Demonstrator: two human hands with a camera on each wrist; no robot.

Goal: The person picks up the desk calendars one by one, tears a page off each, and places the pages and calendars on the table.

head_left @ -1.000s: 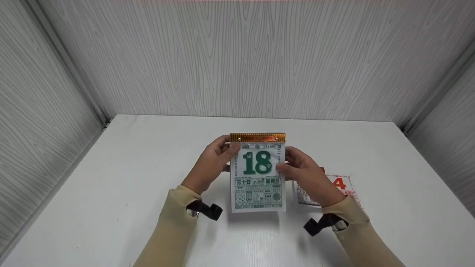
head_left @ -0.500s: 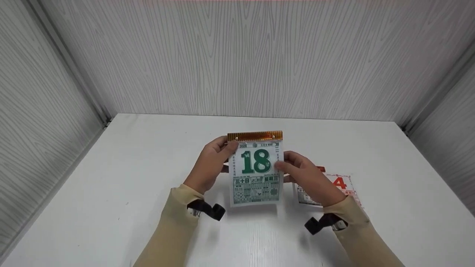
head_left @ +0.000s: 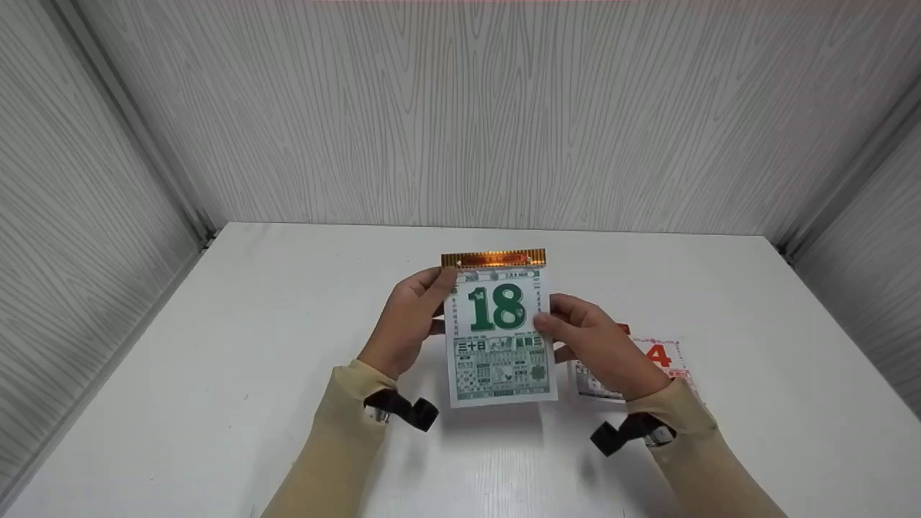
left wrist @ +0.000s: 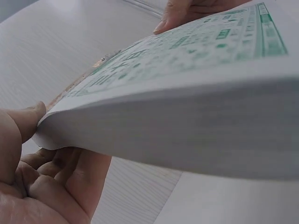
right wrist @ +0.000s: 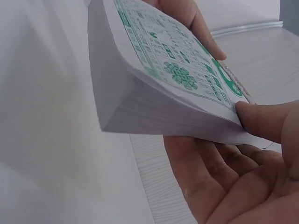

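I hold the thick tear-off calendar pad with the gold binding strip and a green 18 on its top sheet point(head_left: 499, 327) lifted above the white counter point(head_left: 216, 374), between both hands. My left hand point(head_left: 407, 324) pinches its upper left edge, thumb on top; my right hand point(head_left: 593, 345) pinches the right edge likewise. The thin top sheet could crease or tear under my thumbs, or the heavy pad could sag and slip. The loose red-numbered sheet point(head_left: 658, 360) lies half hidden behind my right wrist; the small print is unreadable.
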